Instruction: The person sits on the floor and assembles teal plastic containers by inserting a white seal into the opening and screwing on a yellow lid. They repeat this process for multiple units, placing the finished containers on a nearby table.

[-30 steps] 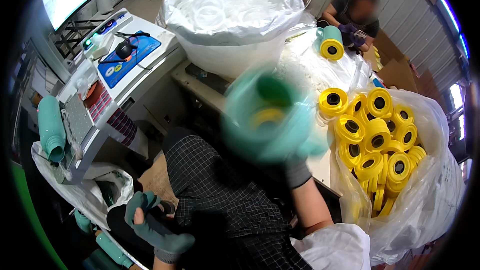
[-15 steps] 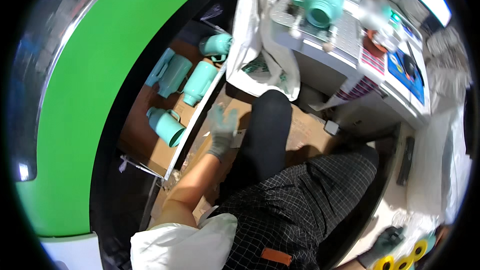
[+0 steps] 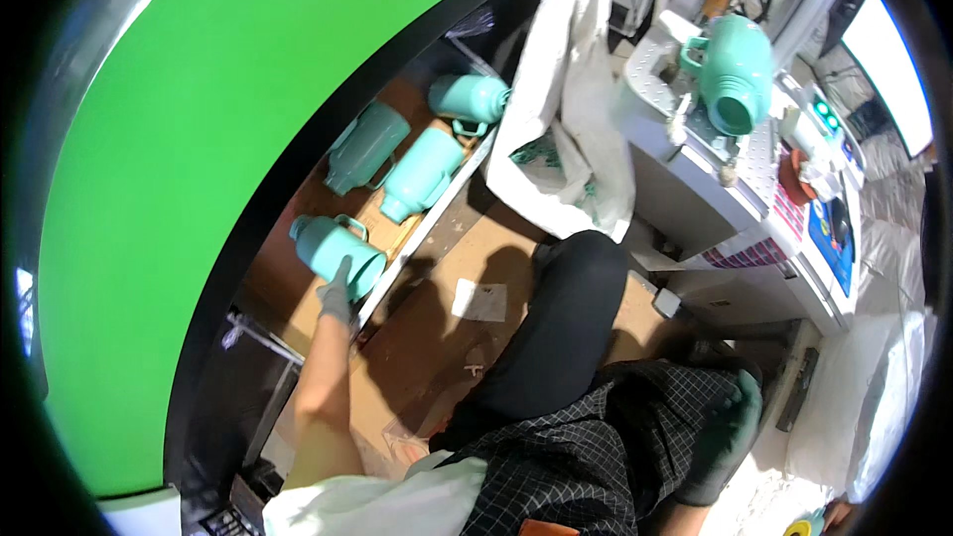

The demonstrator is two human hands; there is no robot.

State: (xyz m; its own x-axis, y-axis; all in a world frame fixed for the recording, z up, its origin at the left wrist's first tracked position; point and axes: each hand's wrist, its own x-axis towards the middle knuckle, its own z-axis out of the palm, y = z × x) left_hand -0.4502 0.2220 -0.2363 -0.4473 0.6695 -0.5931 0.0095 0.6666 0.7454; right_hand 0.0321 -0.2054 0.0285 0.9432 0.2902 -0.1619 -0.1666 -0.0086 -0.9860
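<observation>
My left hand (image 3: 338, 298), in a grey-green glove, reaches to a teal plastic jug shell (image 3: 328, 246) with a handle, lying on its side in a brown tray. The fingers are at its wide open end and appear to grip the rim. More teal jugs lie beyond it: one at the back left (image 3: 365, 144), one in the middle (image 3: 425, 174) and one at the far right (image 3: 469, 97). My right hand (image 3: 723, 437), in a dark green glove, is beside my right thigh. Its fingers are stretched out, and nothing shows in it.
A large green curved panel (image 3: 199, 119) borders the tray on the left. A white sack (image 3: 571, 119) stands ahead, with green scraps inside. At right, a machine (image 3: 685, 164) carries another teal jug (image 3: 737, 65). Cardboard (image 3: 437, 337) covers the floor, and a screen (image 3: 898, 60) glows at far right.
My left hand has moved left from above the cardboard to the nearest jug in the tray. My right hand has come from the yellow-ringed things at lower right to beside my thigh. The view has shifted.
</observation>
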